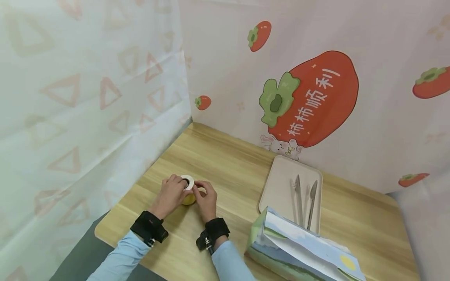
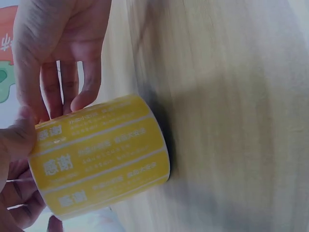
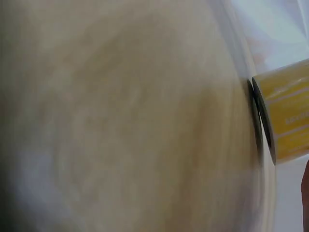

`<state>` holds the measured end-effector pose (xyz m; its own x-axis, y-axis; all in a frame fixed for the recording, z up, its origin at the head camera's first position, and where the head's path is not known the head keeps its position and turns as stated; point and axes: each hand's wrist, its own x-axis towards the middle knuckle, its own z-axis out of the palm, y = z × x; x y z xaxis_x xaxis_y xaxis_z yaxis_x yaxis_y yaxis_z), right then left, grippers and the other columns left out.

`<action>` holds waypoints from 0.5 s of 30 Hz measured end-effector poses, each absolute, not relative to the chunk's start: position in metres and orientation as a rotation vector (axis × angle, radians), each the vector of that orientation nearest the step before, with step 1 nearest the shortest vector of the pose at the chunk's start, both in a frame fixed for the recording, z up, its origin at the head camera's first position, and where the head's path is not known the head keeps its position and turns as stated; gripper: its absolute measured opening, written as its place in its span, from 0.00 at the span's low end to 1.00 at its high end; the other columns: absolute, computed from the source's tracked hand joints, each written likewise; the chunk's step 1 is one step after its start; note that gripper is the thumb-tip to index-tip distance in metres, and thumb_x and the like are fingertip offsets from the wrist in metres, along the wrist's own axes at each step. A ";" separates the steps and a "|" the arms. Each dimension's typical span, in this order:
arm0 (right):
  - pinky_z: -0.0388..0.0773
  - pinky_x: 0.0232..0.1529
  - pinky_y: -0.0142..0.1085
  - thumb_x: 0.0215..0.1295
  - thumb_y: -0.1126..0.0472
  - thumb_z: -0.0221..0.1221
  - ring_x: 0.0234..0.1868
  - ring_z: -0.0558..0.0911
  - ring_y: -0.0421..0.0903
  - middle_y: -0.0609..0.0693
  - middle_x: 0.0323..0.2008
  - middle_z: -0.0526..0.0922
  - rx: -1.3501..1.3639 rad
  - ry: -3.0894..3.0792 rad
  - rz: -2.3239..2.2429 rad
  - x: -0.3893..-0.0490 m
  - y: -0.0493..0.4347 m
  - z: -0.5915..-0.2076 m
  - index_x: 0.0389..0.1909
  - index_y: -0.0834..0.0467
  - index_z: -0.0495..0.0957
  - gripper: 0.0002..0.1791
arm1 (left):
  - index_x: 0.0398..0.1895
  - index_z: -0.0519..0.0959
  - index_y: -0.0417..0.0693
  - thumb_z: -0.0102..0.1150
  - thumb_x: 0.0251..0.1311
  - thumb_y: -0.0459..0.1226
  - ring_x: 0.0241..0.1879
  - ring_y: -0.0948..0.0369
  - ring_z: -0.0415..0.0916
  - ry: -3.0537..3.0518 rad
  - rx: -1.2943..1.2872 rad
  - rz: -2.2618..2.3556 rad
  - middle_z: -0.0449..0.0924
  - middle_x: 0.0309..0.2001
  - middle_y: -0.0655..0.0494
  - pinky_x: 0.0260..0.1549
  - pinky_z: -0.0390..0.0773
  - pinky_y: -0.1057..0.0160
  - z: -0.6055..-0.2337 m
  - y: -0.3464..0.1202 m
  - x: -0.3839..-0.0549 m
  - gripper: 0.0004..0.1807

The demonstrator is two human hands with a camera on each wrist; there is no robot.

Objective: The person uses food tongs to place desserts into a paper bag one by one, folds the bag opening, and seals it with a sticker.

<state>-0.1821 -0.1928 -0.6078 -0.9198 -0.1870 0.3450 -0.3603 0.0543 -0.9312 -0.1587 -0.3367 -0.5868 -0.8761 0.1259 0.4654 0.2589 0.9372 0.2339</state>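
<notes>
A roll of yellow labels (image 1: 188, 200) with white print stands on end, slightly tilted, its lower rim right at the wooden tabletop. Its white upper end and dark core face up in the head view. My left hand (image 1: 171, 195) grips the top from the left, some fingers reaching over the core; its thumb (image 2: 18, 137) lies by the upper edge. From the right, my right hand (image 1: 206, 199) pinches the upper rim with thumb and forefinger, the other fingers (image 2: 87, 92) hanging loosely beside the roll. The right wrist view catches only part of the yellow roll (image 3: 287, 113).
To the right, a beige tray (image 1: 275, 191) carries metal tongs (image 1: 299, 199) and another slim metal utensil (image 1: 312, 203). A box with a painted landscape (image 1: 306, 249) stands at the near right, overlapping the tray. Printed sheets (image 1: 225, 78) hang behind and left of the table.
</notes>
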 end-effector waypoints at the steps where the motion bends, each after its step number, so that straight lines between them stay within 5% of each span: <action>1: 0.85 0.43 0.40 0.69 0.67 0.59 0.47 0.82 0.54 0.65 0.45 0.82 0.553 -2.164 2.003 -0.182 -0.194 -0.609 0.48 0.67 0.82 0.11 | 0.27 0.81 0.42 0.74 0.48 0.44 0.38 0.51 0.74 -2.635 -0.283 -0.420 0.79 0.30 0.50 0.35 0.73 0.49 -0.588 -0.337 -0.159 0.15; 7: 0.83 0.43 0.34 0.69 0.65 0.59 0.46 0.82 0.43 0.61 0.44 0.83 0.417 -2.089 2.063 -0.179 -0.202 -0.616 0.45 0.66 0.83 0.10 | 0.27 0.79 0.42 0.75 0.45 0.42 0.37 0.51 0.74 -2.612 -0.305 -0.480 0.78 0.30 0.51 0.32 0.73 0.51 -0.592 -0.338 -0.159 0.16; 15: 0.83 0.43 0.32 0.69 0.64 0.60 0.48 0.82 0.41 0.59 0.45 0.85 0.258 -2.051 2.106 -0.173 -0.208 -0.625 0.42 0.65 0.84 0.09 | 0.25 0.75 0.42 0.74 0.44 0.40 0.36 0.51 0.72 -2.609 -0.300 -0.609 0.75 0.30 0.51 0.33 0.66 0.52 -0.598 -0.334 -0.158 0.16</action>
<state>-0.1728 -0.2084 -0.6252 -0.9667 0.0152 0.2554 -0.2557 -0.0248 -0.9664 -0.1583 -0.3343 -0.5975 -0.8788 0.1074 0.4650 0.3022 0.8793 0.3681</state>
